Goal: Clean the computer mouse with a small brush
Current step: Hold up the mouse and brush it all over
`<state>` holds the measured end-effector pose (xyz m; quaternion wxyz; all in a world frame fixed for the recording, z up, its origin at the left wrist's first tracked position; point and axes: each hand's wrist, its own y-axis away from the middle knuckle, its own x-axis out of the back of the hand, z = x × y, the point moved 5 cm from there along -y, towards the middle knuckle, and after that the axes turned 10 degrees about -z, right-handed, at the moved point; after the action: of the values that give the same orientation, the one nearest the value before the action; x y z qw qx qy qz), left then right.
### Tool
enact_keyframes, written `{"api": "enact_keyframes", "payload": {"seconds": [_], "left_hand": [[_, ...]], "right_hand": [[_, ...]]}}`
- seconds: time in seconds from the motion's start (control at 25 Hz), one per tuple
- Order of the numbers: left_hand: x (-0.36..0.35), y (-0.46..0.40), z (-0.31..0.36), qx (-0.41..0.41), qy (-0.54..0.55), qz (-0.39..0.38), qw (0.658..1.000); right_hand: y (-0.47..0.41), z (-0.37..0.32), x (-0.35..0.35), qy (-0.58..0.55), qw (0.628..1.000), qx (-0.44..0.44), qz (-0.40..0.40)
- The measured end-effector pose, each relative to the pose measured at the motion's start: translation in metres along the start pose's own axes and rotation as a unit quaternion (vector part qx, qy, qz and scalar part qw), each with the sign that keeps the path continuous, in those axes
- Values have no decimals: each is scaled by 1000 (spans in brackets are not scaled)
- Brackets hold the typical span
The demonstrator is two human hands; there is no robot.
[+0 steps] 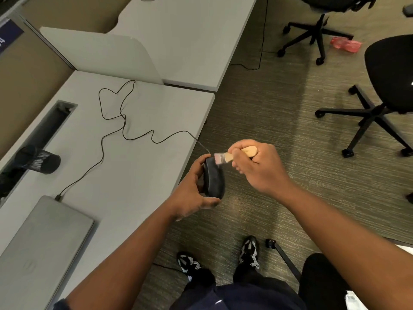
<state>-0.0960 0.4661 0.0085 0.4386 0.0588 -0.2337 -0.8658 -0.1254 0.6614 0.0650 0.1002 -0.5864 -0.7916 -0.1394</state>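
1. Gripped in the left hand, the black mouse is held up off the desk, just past the desk's near corner and above the carpet; the thumb curls under its lower end and the fingers wrap round its far side.
2. Curled fingers of the right hand hold the pale wooden handle of a small brush, so that hand is closed around the handle.
3. Bristles of the brush point left and touch the upper end of the mouse, close to where its cable comes out; they look blurred.
4. From the mouse, a thin black cable runs back over the grey desk in loose loops and ends at a plug at the back edge of a closed grey laptop.
5. That laptop lies flat on the near left part of the desk.
6. On the left side of the desk, a black mesh pen cup lies tipped on its side, next to a long slot in the desktop.
7. Across the carpet to the right stand two black office chairs on wheeled bases, and a pink plastic item lies on the floor near the farther one.
8. Below the hands, the person's two shoes stand on the carpet.
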Motion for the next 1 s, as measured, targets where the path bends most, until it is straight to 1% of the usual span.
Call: {"api": "enact_keyframes", "payload": {"seconds": [0.08,0.2,0.24,0.36,0.4,0.48,0.64,0.68,0.8,0.84,0.92,1.0], "left_hand": [[0,-1,1,-2,5,1,1000],[2,0,0,1,19,7,1000],[3,1,0,3,19,8,1000],[2,2,0,-2,19,0,1000],[2,2,0,-5,20,0,1000],[2,2,-1,-7,20,2,1000],[5,5,-10,2,27,4,1000],[5,6,-11,3,31,2,1000],[2,7,-10,-3,31,-3,1000],[2,6,-10,-4,32,-2,999],[3,5,-9,-5,34,2,999],[5,5,-12,-2,32,3,999]], "right_hand": [[-3,0,-3,0,1000,2,-14],[-3,1,-6,15,998,-26,-55],[-3,0,-4,12,998,-22,-51],[0,-7,-2,27,999,30,-36],[-1,-9,-4,50,997,39,-48],[0,-8,-13,75,992,39,-96],[3,-5,-10,74,981,14,-178],[2,-6,-7,70,982,20,-175],[-4,-7,-1,25,994,39,-103],[-5,-5,-5,32,993,39,-107],[-3,-1,-16,75,984,38,-159],[1,1,-20,80,973,31,-215]]}}
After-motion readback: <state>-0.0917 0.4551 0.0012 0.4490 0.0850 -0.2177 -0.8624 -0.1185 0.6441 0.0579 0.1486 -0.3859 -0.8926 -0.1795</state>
